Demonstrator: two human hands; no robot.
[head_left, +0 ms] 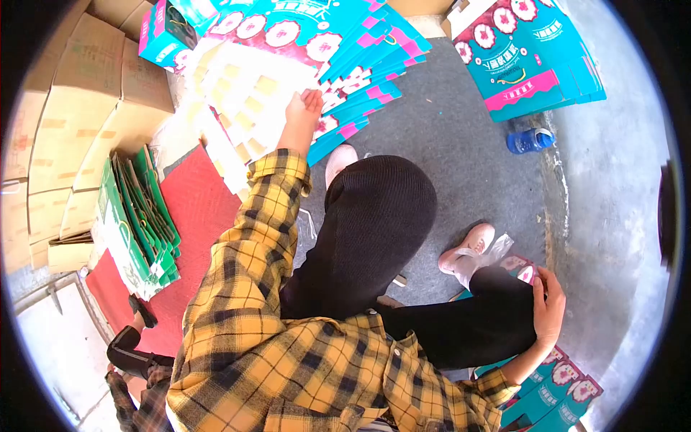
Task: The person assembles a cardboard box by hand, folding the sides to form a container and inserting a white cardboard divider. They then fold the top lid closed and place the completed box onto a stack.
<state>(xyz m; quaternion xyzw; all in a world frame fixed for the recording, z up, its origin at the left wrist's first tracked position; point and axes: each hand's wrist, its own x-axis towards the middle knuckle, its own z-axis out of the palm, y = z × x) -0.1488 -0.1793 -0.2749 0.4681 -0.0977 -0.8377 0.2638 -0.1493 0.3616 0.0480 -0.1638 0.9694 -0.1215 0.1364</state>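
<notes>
The left hand (304, 108) reaches forward over the edge between a white panel (252, 90) and a fan of teal boxes (360, 54). Its fingers are loosely bent; whether they pinch an edge, or how wide the grip is, cannot be told. The right hand (549, 306) lies open over the bent right knee (504, 302), fingers a little apart, holding nothing else.

The teal boxes lie flat and overlapping, spread to the right of the white panel, with pink bands and round pictures on their faces. The panel carries rows of tan patches and is partly washed out by glare. A small teal carton (165, 34) stands beyond it at the upper left.

Below the panel, a red mat (198, 198) covers part of the floor; green bags (137, 223) with cord handles stand packed together on it. Brown cartons (79, 108) are stacked along the left. Another person (147, 374) is partly in view at the lower left.

On the right, a second teal stack (529, 61) lies near a blue bottle (530, 141) on the grey floor (461, 173). More printed boxes (551, 396) show below the right hand. Clear plastic (495, 250) lies against the right pink shoe (468, 246).
</notes>
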